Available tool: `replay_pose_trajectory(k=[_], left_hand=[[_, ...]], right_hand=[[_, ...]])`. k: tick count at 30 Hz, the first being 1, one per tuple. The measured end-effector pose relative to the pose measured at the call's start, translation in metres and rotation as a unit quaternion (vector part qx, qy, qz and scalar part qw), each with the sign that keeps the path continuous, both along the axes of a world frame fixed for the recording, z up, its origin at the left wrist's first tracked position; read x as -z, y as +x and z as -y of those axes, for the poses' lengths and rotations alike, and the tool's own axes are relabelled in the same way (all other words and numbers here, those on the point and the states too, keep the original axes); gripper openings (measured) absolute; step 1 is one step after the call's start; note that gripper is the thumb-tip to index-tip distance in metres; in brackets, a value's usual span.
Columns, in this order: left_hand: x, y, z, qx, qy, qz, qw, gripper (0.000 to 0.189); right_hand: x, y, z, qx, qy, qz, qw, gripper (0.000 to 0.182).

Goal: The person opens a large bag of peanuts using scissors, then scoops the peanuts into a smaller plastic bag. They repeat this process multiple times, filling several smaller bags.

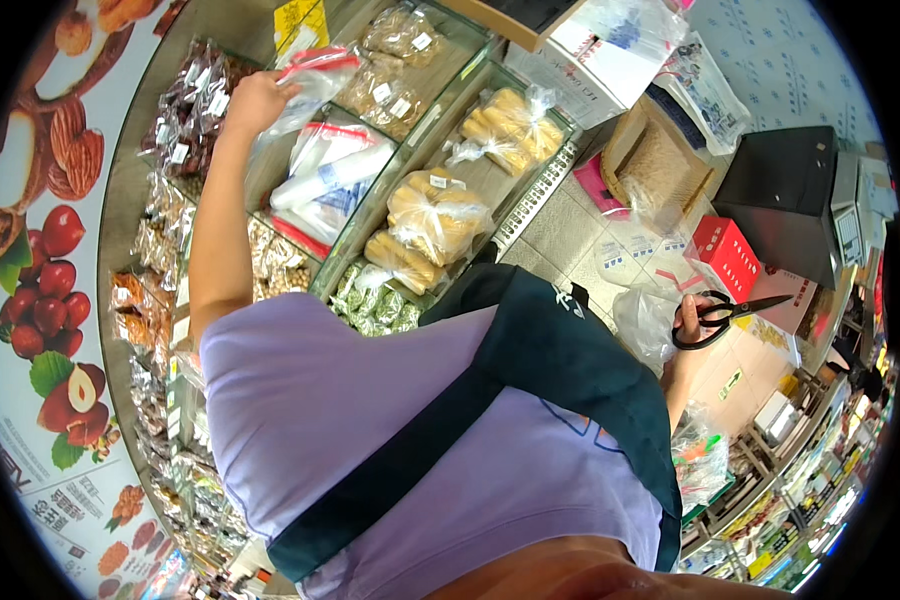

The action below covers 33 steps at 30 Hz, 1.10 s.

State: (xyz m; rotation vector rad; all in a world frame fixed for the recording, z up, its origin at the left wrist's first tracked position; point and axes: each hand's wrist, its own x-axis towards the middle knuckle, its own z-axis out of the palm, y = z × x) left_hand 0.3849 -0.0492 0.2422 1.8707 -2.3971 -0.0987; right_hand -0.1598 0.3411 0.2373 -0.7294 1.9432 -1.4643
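My left hand reaches over a glass-divided display counter and grips clear plastic bags with a red top strip. Below it, a compartment holds more red-edged clear bags and a white plastic roll. Out to the side, my right hand holds black-handled scissors, with the blades pointing away from me. A crumpled translucent plastic bag is next to that hand; whether the fingers also hold it, I cannot tell.
Bagged yellow food sticks and green wrapped pieces fill the near compartments. Packed dark dried goods lie at the left. On the right stand a red box, a black cabinet and a cardboard carton above the tiled floor.
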Motion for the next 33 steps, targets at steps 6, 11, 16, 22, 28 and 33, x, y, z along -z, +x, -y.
replay_pose_trajectory(k=[6,11,16,22,28,33], left_hand=[[-0.064,-0.127,-0.022,-0.048,0.186,-0.465,0.864,0.037],[-0.065,-0.268,-0.059,0.046,0.254,-0.549,0.795,0.031],[-0.047,-0.465,-0.167,0.155,0.322,-0.453,0.817,0.030],[-0.037,-0.622,-0.321,0.286,0.488,-0.494,0.661,0.049],[-0.026,-0.675,-0.362,0.350,0.396,-0.450,0.720,0.062],[-0.006,-0.702,-0.348,0.266,0.451,-0.426,0.738,0.044]], right_hand=[[-0.025,-0.047,-0.013,-0.167,-0.083,0.074,0.980,0.022],[-0.063,-0.107,-0.019,-0.274,-0.123,0.090,0.949,0.027],[-0.081,-0.170,-0.043,-0.217,-0.140,0.086,0.962,0.024],[-0.057,-0.240,-0.085,-0.082,-0.045,0.013,0.996,0.022],[-0.054,-0.289,-0.097,-0.054,-0.027,0.001,0.998,0.018],[-0.045,-0.318,-0.081,-0.088,-0.027,0.040,0.995,0.016]])
